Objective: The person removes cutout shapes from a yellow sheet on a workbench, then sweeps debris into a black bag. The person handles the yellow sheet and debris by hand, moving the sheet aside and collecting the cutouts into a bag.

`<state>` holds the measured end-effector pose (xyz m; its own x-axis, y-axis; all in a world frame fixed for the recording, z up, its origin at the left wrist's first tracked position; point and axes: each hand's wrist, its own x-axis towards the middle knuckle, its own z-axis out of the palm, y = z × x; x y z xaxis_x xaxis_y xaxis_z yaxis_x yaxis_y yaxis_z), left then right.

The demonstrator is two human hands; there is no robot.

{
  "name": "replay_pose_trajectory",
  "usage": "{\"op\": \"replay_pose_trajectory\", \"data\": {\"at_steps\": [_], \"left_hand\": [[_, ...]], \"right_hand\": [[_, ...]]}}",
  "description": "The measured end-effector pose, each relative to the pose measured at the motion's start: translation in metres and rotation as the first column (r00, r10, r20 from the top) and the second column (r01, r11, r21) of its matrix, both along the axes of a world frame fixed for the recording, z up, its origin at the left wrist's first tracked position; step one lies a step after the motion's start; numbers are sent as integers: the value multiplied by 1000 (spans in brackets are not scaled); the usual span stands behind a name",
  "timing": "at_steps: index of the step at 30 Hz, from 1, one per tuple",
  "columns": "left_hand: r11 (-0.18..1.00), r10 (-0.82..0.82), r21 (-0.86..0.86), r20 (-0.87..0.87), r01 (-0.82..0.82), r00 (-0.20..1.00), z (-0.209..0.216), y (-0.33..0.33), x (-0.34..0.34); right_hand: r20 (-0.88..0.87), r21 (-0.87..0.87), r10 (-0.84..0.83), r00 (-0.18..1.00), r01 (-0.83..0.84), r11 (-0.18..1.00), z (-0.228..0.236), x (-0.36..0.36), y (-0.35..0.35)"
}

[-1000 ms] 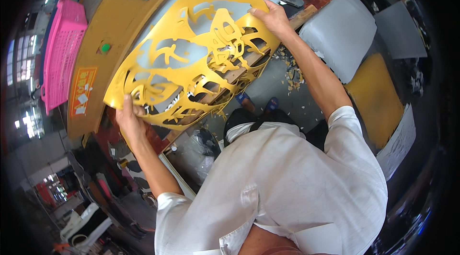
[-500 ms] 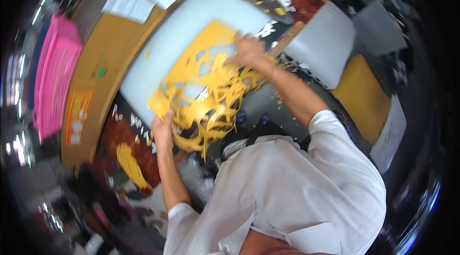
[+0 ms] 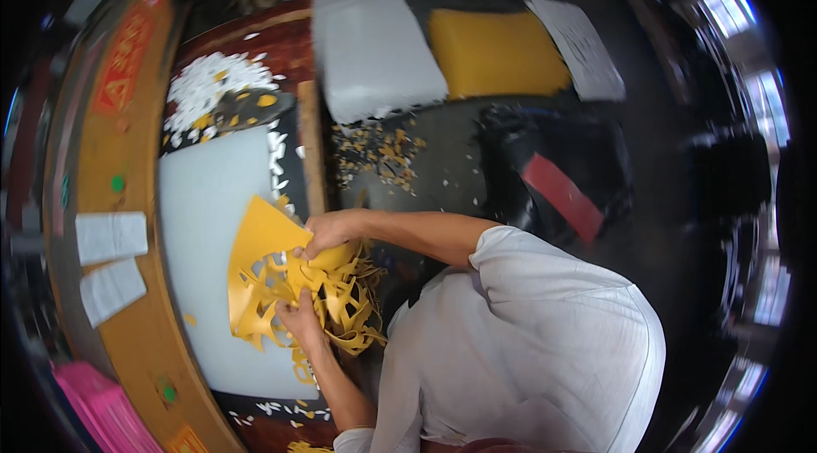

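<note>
Here, left grip (image 3: 299,319) and right grip (image 3: 330,232) both hold a perforated yellow sheet (image 3: 259,236) above the bench's (image 3: 294,37) pale board (image 3: 213,189); scrap-strewn floor (image 3: 455,146) spreads beyond the wooden edge (image 3: 312,142).

Floor (image 3: 455,146) is dark grey, littered beside a red-topped worktable (image 3: 295,54). Bright windows (image 3: 762,104) stand along the right; lighting elsewhere dim.

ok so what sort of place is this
Likely a cutting workshop: there's a yellow sheet full of cut-out holes, white scraps heaped on a red table, and offcuts on the floor.
</note>
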<state>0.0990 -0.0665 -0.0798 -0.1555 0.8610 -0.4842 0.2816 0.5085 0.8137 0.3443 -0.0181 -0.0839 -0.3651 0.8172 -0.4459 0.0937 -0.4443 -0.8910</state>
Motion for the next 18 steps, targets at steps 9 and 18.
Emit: {"op": "replay_pose_trajectory", "data": {"at_steps": [9,18], "left_hand": [[932,-359,129,227,337,905,169,-41,122],[524,-848,207,36,826,529,136,-9,295]], "right_hand": [[-285,30,-329,900,351,936,133,102,-160],[-248,88,-795,554,830,551,105,259,-263]]}}
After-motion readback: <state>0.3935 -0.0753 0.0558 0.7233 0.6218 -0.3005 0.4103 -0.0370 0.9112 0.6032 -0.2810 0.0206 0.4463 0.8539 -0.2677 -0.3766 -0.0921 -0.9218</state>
